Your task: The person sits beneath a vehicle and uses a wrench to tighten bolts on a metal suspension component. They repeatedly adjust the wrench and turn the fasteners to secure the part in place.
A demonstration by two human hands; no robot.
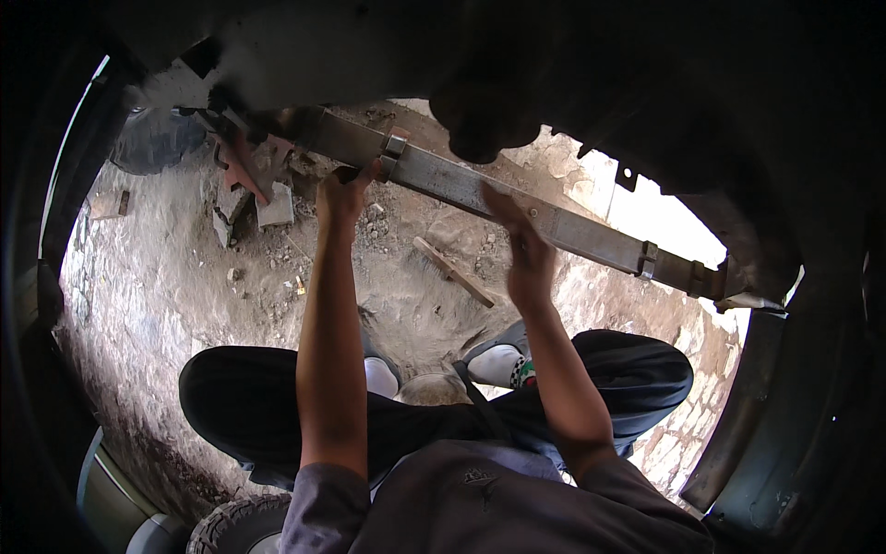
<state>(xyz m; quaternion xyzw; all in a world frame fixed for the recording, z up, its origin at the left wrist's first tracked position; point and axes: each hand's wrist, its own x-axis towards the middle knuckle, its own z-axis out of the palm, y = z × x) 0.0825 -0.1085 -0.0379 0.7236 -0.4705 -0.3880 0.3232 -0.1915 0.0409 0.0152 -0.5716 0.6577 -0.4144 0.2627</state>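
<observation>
A long grey leaf spring [443,179] slants across the upper middle, running down to the right, with metal clamps [395,148] around it. My left hand [341,196] is closed at its lower edge, beside the left clamp; some fingers are hidden. My right hand [528,258] is raised at the near edge of the spring, right of the middle. Its fingers stretch toward the metal and are blurred by motion. I see nothing held in it, and cannot tell whether the fingertips touch the spring.
Dark vehicle underbody [305,55] hangs overhead, with a rounded part [484,120] jutting down. A second clamp [648,259] sits near the spring's right end. Broken bricks [275,207], a wooden stick [454,271] and rubble lie on the dirt ground. A tyre [240,526] is at lower left.
</observation>
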